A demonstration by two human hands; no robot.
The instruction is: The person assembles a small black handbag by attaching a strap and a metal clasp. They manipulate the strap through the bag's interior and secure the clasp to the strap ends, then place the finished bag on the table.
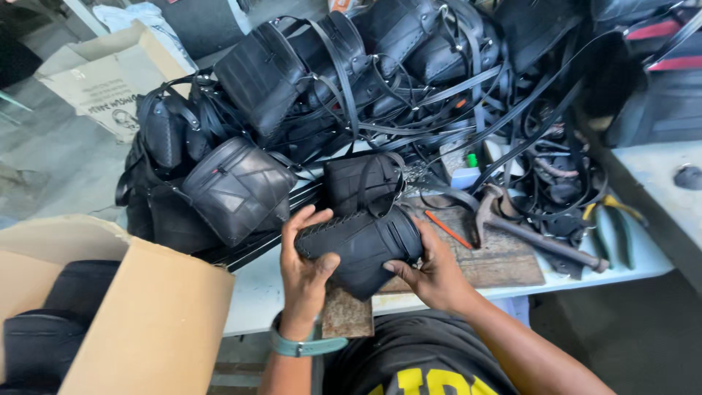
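Small black bag (362,249) is held above counter (643,260) edge, left hand (306,272) & right hand (431,274) both closed on its ends. Loose straps (439,110) nearby could catch it, I think; hammer (537,234) w/ pliers (618,227) close.

I see a teal wristband (307,346) on my left wrist at lower centre, bare forearms, and a dark shirt (409,362) with yellow lettering.

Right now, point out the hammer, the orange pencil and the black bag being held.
Metal claw hammer (537,235), head view, on its handle.
Thin orange pencil (447,229), head view, mid-shaft.
Black stitched bag (362,245), head view, front panel.
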